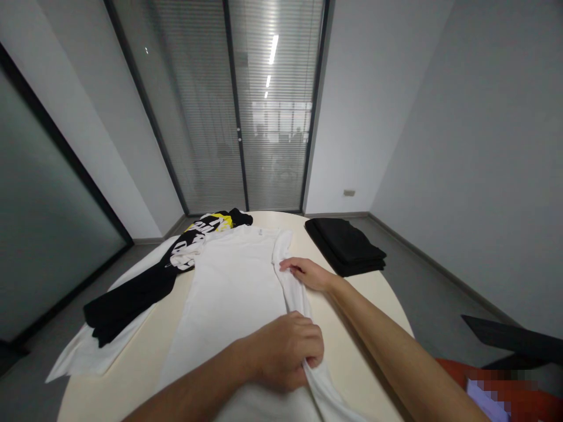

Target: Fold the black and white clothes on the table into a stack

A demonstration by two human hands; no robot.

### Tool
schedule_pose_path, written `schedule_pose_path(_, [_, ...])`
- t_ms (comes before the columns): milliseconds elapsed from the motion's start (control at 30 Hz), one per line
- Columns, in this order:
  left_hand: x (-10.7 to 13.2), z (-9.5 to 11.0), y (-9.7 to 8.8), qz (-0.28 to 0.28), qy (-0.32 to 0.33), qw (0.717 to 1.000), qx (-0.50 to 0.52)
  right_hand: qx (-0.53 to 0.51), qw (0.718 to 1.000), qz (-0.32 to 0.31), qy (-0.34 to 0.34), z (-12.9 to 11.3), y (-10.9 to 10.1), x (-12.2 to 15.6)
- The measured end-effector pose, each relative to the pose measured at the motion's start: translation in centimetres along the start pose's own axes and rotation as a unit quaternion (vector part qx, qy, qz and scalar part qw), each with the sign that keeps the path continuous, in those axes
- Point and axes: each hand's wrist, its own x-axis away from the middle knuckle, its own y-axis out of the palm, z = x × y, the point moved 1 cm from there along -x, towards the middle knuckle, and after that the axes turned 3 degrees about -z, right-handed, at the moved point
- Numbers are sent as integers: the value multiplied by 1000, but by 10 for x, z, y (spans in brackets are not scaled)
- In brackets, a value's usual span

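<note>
A white T-shirt [237,281] lies spread on the round table, collar toward the far side. Its right side edge is partly folded over into a long strip. My left hand [290,350] reaches across the lower part of the shirt, fingers curled closed around the fabric at that right edge. Farther up, near the sleeve, my right hand [308,272] pinches the same edge between thumb and fingers. The shirt's near hem runs out of view below my left arm.
Folded black cloth [345,246] is stacked at the table's [373,305] right rim. Rumpled black, white and yellow clothes [176,258] lie along the left rim, some white fabric hanging over. An orange seat [457,375] stands at lower right; a glass partition is behind.
</note>
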Motion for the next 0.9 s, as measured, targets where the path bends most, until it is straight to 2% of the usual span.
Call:
schedule_pose_path(133, [19, 9, 5, -43, 7, 999, -6, 6, 1000, -3, 3, -5, 1, -1])
schedule_pose_path(200, [24, 15, 11, -45, 2, 999, -7, 9, 1000, -8, 9, -6, 1, -2])
schedule_pose_path(367, [25, 26, 27, -43, 3, 998, 34, 16, 1000, 3, 3, -9, 5, 1])
schedule_pose_path(467, [24, 24, 35, -45, 5, 998, 48, 19, 1000, 12, 1, -11, 7, 3])
schedule_pose_path(533, [26, 23, 38, -51, 28, 996, 65, 20, 1000, 13, 7, -11, 9, 4])
schedule_pose_path(667, [35, 25, 25, -48, 66, 986, 144, 20, 1000, 20, 13, -12, 12, 5])
schedule_pose_path(767, [43, 31, 8, -49, 44, 977, 203, 19, 999, 25, 9, -12, 14, 6])
schedule_pose_path(833, [49, 32, 3, -82, 8, 971, 225, 19, 999, 29, 8, -12, 15, 6])
schedule_pose_path(900, [55, 31, 7, -128, -17, 969, 210, 21, 999, 34, 8, -13, 16, 6])
